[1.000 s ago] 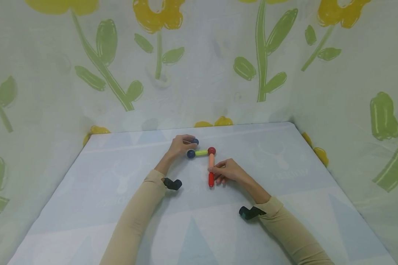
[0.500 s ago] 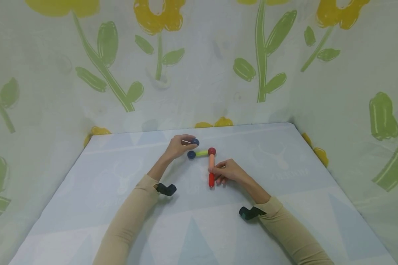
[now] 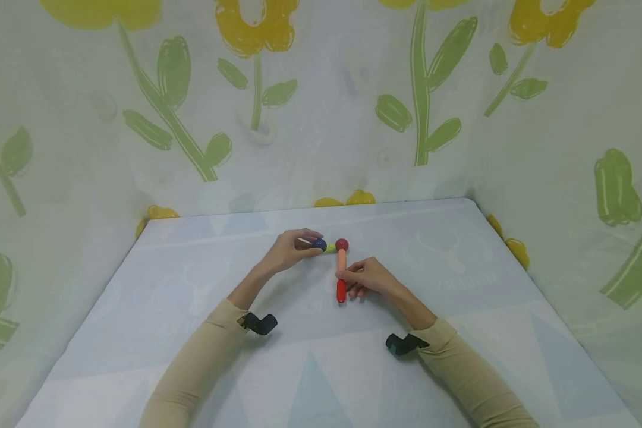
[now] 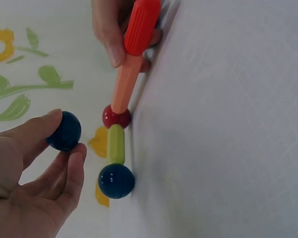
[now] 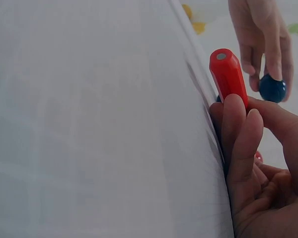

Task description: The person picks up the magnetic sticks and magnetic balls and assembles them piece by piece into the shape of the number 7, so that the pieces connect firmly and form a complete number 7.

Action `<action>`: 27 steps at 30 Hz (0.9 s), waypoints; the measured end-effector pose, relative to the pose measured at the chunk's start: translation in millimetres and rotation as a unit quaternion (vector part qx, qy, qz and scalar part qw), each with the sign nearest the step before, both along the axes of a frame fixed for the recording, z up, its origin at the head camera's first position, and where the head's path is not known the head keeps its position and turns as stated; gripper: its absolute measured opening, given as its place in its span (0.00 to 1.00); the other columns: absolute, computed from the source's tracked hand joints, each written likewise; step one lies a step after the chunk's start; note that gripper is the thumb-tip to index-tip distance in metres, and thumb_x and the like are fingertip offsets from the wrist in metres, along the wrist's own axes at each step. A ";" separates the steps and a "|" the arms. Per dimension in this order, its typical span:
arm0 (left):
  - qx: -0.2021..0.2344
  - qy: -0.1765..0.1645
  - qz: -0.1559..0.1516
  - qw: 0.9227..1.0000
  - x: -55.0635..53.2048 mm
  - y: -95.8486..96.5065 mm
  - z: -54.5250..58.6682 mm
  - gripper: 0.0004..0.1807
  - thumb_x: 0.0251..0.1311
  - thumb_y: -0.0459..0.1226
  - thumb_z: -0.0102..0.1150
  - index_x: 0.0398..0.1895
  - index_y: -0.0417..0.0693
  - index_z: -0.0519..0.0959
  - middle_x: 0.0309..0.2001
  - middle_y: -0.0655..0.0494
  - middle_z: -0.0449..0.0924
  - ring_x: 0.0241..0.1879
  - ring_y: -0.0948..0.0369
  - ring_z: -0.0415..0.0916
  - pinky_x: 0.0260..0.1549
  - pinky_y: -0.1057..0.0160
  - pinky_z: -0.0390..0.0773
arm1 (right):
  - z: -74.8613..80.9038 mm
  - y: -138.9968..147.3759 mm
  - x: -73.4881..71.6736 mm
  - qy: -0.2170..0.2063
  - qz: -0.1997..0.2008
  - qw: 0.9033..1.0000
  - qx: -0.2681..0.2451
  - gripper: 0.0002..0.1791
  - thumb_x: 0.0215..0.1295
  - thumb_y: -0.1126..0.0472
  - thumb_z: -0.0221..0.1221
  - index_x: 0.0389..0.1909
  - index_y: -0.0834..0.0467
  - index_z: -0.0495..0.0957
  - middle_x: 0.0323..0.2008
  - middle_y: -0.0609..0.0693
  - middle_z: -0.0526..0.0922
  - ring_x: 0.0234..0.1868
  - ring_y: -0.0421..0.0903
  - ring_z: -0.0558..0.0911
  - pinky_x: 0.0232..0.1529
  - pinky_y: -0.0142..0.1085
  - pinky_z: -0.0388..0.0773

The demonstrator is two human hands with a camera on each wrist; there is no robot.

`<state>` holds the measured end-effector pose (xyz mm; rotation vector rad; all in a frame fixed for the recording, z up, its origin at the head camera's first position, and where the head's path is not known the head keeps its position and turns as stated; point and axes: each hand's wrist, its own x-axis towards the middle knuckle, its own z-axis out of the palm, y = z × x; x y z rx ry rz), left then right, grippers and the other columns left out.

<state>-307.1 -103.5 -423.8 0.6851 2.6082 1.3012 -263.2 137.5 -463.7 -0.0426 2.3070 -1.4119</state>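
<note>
My left hand (image 3: 289, 251) pinches a dark blue ball (image 4: 67, 131) between thumb and fingers. In the left wrist view this ball is apart from a second blue ball (image 4: 116, 181), which joins a lime green rod (image 4: 115, 145). A red ball (image 4: 114, 117) links that rod to an orange rod (image 4: 125, 84), with a red rod (image 4: 143, 25) in line behind it. My right hand (image 3: 371, 275) pinches the two rods around their meeting point. A small grey disc shows in the red rod's end. In the head view the held ball covers the second blue ball.
The pieces are over a pale table (image 3: 310, 380) with faint triangle and deer prints. Flower-patterned fabric (image 3: 321, 148) rises behind it and at both sides. A dark wrist camera (image 3: 260, 324) sits on the left wrist, another camera (image 3: 403, 344) on the right.
My left hand has brought the blue ball toward me and slightly right, from behind the row to in front of the other blue ball in view. The right hand stays still.
</note>
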 end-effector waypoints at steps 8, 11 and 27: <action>-0.010 0.010 -0.030 0.999 15.8 -6.6 -6.2 0.24 0.60 0.42 0.67 0.59 0.45 0.78 0.51 0.51 0.84 0.50 0.54 0.82 0.52 0.56 0.82 | 0.7 -0.3 0.8 0.004 0.001 1.000 -0.001 0.26 0.60 0.43 0.66 0.48 0.62 0.82 0.26 0.51 0.86 0.20 0.42 0.82 0.24 0.29 0.78; -0.018 0.010 -0.036 0.999 22.5 -9.0 -6.7 0.24 0.60 0.41 0.67 0.59 0.46 0.78 0.51 0.51 0.83 0.48 0.55 0.82 0.51 0.57 0.83 | 0.9 -0.3 0.9 0.003 -0.003 1.000 0.001 0.26 0.59 0.44 0.66 0.47 0.62 0.82 0.26 0.52 0.86 0.20 0.42 0.82 0.24 0.29 0.79; -0.002 -0.020 -0.134 0.991 57.9 -11.6 -17.1 0.20 0.60 0.37 0.66 0.56 0.46 0.80 0.50 0.49 0.84 0.48 0.54 0.84 0.51 0.57 0.82 | -0.2 -1.5 0.9 0.010 -0.005 1.000 0.006 0.26 0.60 0.43 0.66 0.47 0.62 0.82 0.26 0.51 0.85 0.20 0.41 0.82 0.24 0.28 0.78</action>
